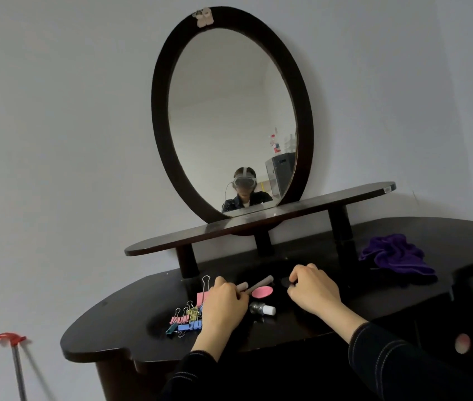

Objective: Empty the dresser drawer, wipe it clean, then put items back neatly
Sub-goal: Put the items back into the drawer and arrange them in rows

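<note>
The dark wooden surface (131, 319) has a smooth, slightly glossy finish, and so has the mirror frame (160, 111) above. At the right of the frame, the purple cloth (394, 256) looks soft and fluffy. The binder clips (184, 321) are painted metal with bare wire handles. The small bottle (261, 309) seems to be glittery glass with a white plastic cap. The grey sticks (261, 280) look matt.

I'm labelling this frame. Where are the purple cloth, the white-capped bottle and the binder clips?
Crumpled purple cloth (397, 254): head view, middle of its folds.
Small silvery bottle with white cap (258, 308): head view, on its body.
Pile of coloured binder clips (184, 320): head view, middle of the heap.
</note>
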Tool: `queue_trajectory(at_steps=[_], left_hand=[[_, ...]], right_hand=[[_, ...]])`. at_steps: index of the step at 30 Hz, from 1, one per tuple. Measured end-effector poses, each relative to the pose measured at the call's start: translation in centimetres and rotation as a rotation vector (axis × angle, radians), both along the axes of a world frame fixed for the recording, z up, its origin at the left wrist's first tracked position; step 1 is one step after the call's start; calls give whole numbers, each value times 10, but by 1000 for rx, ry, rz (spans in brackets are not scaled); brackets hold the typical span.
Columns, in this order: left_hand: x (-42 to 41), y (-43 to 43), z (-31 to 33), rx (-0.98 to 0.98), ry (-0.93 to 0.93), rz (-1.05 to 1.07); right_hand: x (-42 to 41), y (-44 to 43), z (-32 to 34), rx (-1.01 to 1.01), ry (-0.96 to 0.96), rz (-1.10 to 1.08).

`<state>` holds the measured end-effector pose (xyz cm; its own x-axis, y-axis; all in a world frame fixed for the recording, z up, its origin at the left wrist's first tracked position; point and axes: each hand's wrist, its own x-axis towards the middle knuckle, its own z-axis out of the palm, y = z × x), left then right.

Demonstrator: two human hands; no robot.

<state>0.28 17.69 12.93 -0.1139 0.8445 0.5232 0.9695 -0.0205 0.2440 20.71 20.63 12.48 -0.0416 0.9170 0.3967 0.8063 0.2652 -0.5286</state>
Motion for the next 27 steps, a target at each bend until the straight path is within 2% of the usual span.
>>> queue_trajectory(at_steps=[5,9,13,19,21,23,25,27], left_hand=[[0,8,-2,-24,92,12],[-1,10,-3,-1,52,39],[-1,7,-5,23,-62,6],[-1,-4,2,176,-324,-32],[2,-15,7,266,-398,-56],[9,-33,13,396,-515,-127],[20,-57,15,497,-711,-243],[37,-85,7,461,-1001,-384]], right_hand=[[0,-3,0,5,-16,4],[-1,-8,2,18,-69,-33],[-6,-18,0,54,-240,-132],[-2,-18,0,73,-283,-187],[3,-19,2,61,-230,-169],[10,-23,5,51,-89,-121],[20,-32,6,37,147,-13],[29,-52,5,8,406,154]])
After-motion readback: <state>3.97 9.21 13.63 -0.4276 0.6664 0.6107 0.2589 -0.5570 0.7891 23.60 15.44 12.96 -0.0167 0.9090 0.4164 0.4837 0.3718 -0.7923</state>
